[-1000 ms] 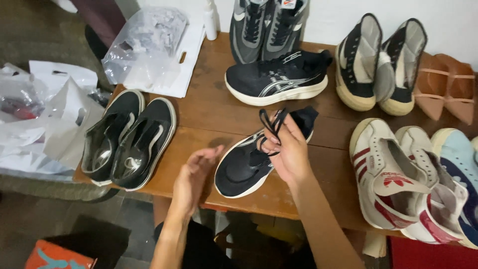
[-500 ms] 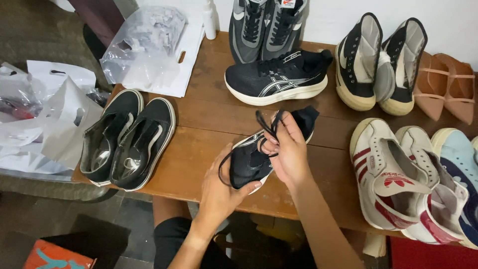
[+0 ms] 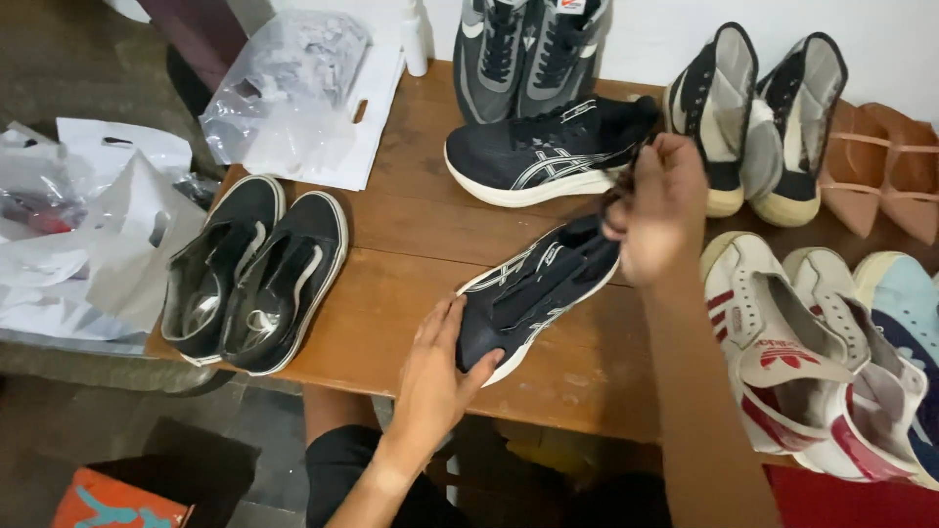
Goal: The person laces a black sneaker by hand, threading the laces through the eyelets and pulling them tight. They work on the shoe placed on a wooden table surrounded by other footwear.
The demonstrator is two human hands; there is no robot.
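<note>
Left hand [image 3: 435, 376]: fingers clamped on toe of black running shoe [image 3: 533, 293] | right hand [image 3: 660, 210]: fingers pinched together on its laces | shoe lay on wooden bench [image 3: 411, 225], near matching shoe [image 3: 548, 152].

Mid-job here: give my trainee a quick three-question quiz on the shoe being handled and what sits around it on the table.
1. True or false: the left hand holds the toe end of the black running shoe.
2. What does the right hand pinch at the shoe's heel end? A) a white sole B) dark laces C) a plastic bag
3. Which pair lies at the wooden table's left edge?

Key
1. True; its grip wraps the toe.
2. B, the dark laces, raised above the shoe.
3. The black slip-on sneakers, side by side, beside the white plastic bags.
</note>
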